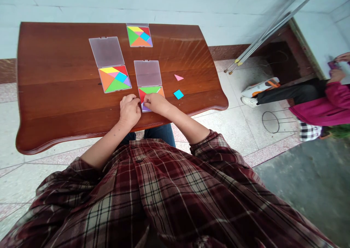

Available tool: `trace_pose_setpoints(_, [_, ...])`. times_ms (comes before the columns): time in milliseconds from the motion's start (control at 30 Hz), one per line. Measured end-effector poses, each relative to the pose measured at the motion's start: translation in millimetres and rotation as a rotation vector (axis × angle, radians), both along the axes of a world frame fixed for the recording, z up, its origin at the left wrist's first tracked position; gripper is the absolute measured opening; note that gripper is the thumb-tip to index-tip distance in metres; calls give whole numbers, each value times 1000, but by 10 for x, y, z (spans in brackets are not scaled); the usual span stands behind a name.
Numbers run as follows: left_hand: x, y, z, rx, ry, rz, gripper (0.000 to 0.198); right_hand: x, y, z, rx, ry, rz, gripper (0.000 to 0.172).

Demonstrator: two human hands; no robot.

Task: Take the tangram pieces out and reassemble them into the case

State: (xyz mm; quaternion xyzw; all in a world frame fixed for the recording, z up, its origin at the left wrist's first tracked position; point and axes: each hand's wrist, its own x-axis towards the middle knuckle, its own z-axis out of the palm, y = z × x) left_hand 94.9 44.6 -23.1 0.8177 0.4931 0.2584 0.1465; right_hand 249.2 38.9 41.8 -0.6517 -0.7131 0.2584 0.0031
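A clear tangram case (148, 73) lies with its lid folded back on the brown table. Green (150, 90), red (142, 93), orange and purple (147, 109) pieces show in its tray, partly covered by my hands. My left hand (129, 109) is closed, its curled fingers at the tray's left edge. Over the tray, my right hand (156, 103) is closed in a pinch near the purple piece; what is between its fingertips is hidden. A pink triangle (178, 77) and a blue square (178, 94) lie loose on the table to the right.
Another open tangram case (106, 53) with a filled tray lies to the left, and a third filled one (139, 36) near the wall. The table (60, 77) has a curved front edge. Crutches (262, 36) lean at right; a seated person (319, 98) is beyond.
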Motion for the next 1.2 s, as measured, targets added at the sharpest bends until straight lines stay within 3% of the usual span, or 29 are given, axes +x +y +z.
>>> trace_pose_setpoints(133, [-2, -6, 18, -17, 5, -3, 29, 4, -9, -10, 49, -6, 2, 21])
trace_pose_setpoints(367, [-16, 1, 50, -34, 6, -4, 28, -4, -49, -37, 84, -12, 154, 23])
trace_pose_setpoints(633, [-25, 3, 26, -7, -30, -5, 28, 31, -28, 117, 93, -93, 77, 25])
trace_pose_setpoints(767, [-31, -3, 43, -29, -37, -8, 29, 424, 134, 135, 202, -78, -132, 26])
trace_pose_setpoints(933, [-29, -11, 81, -72, -5, -9, 28, 1181, 484, -104, 282, -156, -474, 26])
trace_pose_setpoints(1033, [-36, -12, 88, -60, -1, -8, 27, 1437, 660, -267, 255, -157, -470, 26])
trace_pose_setpoints(1200, [-53, -42, 138, 13, -39, -71, 23, 1517, 808, -352, 236, -70, -450, 10])
